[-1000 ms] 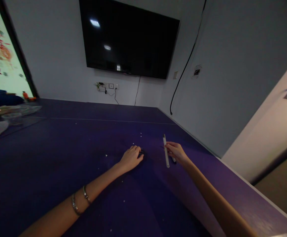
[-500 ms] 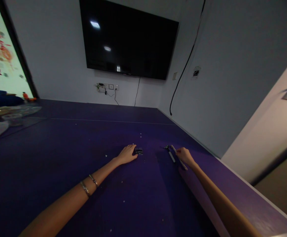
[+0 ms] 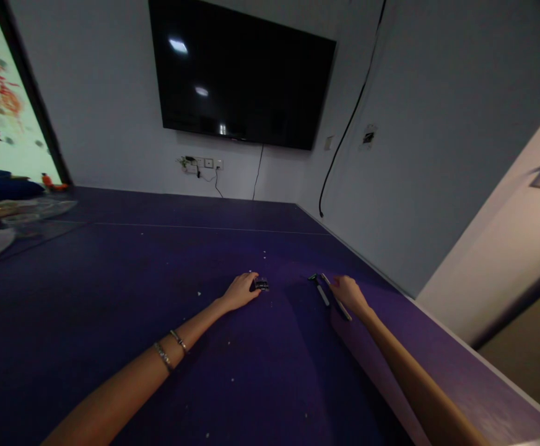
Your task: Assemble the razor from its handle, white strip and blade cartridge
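My left hand (image 3: 241,291) rests at the middle of the purple surface (image 3: 158,266), fingers and thumb closed on the near side of a small black case-like thing (image 3: 262,284) with a shiny top; its exact kind is too small to tell. Over on the right, my right hand (image 3: 348,292) pinches a slender, pale stick-like thing (image 3: 343,309) lying aslant at the surface. What kind of stick it is does not show. A razor (image 3: 322,293) with a grey handle and dark head lies just left of it, apart from both hands.
A large black television (image 3: 242,74) hangs on the wall, with sockets (image 3: 209,163) and cables below. One black cable (image 3: 344,136) hangs down the right wall. Dark blue cloth (image 3: 5,186) and clear plastic bags (image 3: 33,217) lie far left. White specks dot the surface.
The black thing has tilted slightly in my left hand. My right hand and the stick-like thing stay almost where they were; the razor has not moved.
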The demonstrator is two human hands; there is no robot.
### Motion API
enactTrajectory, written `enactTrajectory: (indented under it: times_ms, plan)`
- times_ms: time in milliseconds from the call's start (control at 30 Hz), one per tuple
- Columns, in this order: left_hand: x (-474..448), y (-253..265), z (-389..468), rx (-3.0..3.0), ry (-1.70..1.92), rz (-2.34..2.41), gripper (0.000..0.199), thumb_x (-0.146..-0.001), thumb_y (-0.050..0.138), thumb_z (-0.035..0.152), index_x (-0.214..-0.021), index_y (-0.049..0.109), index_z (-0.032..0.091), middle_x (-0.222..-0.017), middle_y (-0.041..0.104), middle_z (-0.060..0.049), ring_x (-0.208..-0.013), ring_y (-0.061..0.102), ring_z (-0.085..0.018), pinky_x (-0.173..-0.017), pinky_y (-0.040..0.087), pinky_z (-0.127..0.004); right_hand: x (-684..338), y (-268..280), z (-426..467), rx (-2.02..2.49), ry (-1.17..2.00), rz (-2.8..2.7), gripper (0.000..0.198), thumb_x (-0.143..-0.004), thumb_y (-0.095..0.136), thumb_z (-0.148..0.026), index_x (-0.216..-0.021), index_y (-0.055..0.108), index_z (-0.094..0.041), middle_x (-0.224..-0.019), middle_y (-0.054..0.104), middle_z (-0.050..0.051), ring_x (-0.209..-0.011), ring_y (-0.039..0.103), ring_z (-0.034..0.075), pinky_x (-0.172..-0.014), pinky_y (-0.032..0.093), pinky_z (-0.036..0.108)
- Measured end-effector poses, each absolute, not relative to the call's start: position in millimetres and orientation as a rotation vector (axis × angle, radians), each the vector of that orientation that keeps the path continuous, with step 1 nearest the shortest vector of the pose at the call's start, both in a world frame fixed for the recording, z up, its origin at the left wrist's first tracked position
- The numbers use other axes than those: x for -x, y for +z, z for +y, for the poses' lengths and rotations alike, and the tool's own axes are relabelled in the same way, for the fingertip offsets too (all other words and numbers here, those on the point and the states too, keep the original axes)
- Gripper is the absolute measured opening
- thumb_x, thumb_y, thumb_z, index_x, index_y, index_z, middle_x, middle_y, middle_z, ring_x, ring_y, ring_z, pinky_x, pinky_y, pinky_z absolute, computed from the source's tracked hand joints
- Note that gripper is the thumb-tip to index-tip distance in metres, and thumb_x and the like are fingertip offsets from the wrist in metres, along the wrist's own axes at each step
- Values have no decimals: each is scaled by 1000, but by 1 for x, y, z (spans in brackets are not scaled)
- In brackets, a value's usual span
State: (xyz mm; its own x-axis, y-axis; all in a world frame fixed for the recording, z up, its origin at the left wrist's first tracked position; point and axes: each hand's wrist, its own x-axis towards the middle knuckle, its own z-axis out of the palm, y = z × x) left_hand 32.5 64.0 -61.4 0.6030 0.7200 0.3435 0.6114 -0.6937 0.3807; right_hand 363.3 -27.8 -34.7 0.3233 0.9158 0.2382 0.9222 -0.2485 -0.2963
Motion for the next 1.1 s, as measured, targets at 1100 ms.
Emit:
enactTrajectory:
  times_ms: [1100]
  plan:
    - [6,-56,50,-2750,546,1097,58,-82,42,53,-125,41,13,-131,45,-15,-127,33,-28,-101,29,-42,-446,-15,-37,1993,250,-2033,54,-56,69,-36,-105,62,-15,-92,64,9,-69,59,19,-62,48,30]
